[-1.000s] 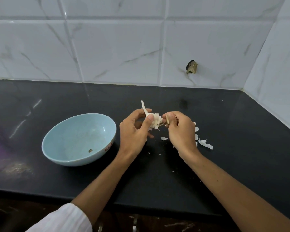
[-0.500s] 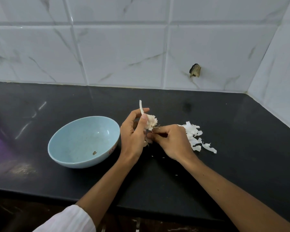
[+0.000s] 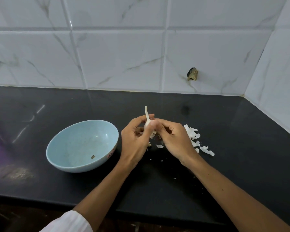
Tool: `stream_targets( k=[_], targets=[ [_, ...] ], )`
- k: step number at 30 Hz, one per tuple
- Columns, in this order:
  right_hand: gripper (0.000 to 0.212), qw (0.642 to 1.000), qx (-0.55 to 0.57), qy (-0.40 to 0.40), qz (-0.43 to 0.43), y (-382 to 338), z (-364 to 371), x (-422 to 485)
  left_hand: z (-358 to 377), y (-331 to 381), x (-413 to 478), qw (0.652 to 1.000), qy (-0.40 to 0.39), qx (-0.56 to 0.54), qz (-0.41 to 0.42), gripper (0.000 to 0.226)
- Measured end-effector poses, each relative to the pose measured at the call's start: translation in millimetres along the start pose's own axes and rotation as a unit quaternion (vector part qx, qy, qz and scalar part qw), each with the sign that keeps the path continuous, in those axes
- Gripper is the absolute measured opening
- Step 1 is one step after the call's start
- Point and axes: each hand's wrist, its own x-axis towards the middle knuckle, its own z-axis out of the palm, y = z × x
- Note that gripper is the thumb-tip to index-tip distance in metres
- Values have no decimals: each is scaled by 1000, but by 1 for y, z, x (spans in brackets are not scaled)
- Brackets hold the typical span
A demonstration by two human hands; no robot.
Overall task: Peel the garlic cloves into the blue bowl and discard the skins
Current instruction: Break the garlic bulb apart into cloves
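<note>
Since half a second ago, the right hand (image 3: 174,139) is brought back up to the garlic (image 3: 147,120). The garlic is held just right of the bowl (image 3: 84,169), above the counter (image 3: 241,148), stalk pointing up, and is gripped by the curled fingers of both the left hand (image 3: 134,139) and the right. Skins (image 3: 193,136) are piled farther right of the bowl, beyond the right hand. One small brown scrap (image 3: 92,156) is seen inside the bowl.

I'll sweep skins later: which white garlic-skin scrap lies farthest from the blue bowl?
The long curled white strip farthest right; all other scraps lie nearer the pale blue bowl.
</note>
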Motion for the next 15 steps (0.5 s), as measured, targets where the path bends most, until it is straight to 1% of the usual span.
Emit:
stream_targets(
  k=[2,4,6,9,11,15],
  targets=[
    [24,999,-43,8,-31,3,1,-1,2,4,0,1000,-7,-2,-6,34],
    [27,995,-74,37,-62,6,3,-3,3,6,0,1000,-12,-11,-15,36],
    [28,991,-80,67,-80,7,5,-6,2,5,0,1000,-20,-15,-18,35],
    [25,988,-80,93,-100,5,9,-7,1,3,0,1000,-20,-18,-16,35],
    [27,982,-98,111,-120,6,13,-7,2,2,-1,1000,-16,-11,-8,34],
    [37,970,-144,153,-126,15,20,-5,3,-3,-1,999,-14,26,25,28]
  ],
)
